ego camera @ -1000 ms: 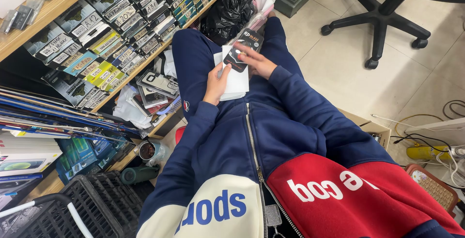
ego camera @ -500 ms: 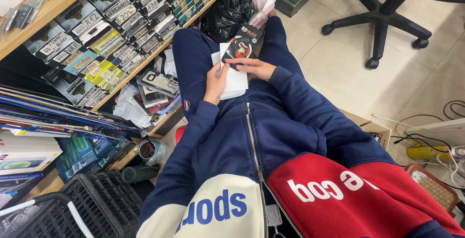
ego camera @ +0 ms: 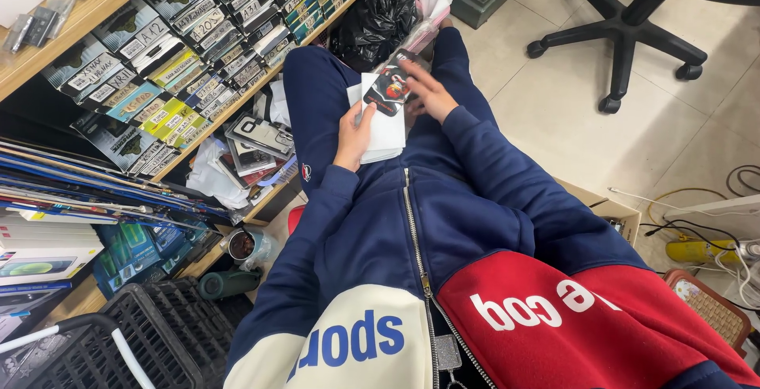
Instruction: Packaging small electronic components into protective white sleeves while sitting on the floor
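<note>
1. The left hand [ego camera: 354,132] has its grip closed on a stack of white cards [ego camera: 385,124] lying on the lap, long axis pointing away from the body.
2. Just beyond, the right hand [ego camera: 427,92], fingers loosely spread, rests on a dark packaged case [ego camera: 388,88] atop the stack; its underside is hidden.
3. Farther off, the black bag [ego camera: 372,25] hides what lies behind it.

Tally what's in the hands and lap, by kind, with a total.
Hands: 2, left hand and right hand
White packet stack: 1
Dark printed packet: 1
Total: 4
</note>
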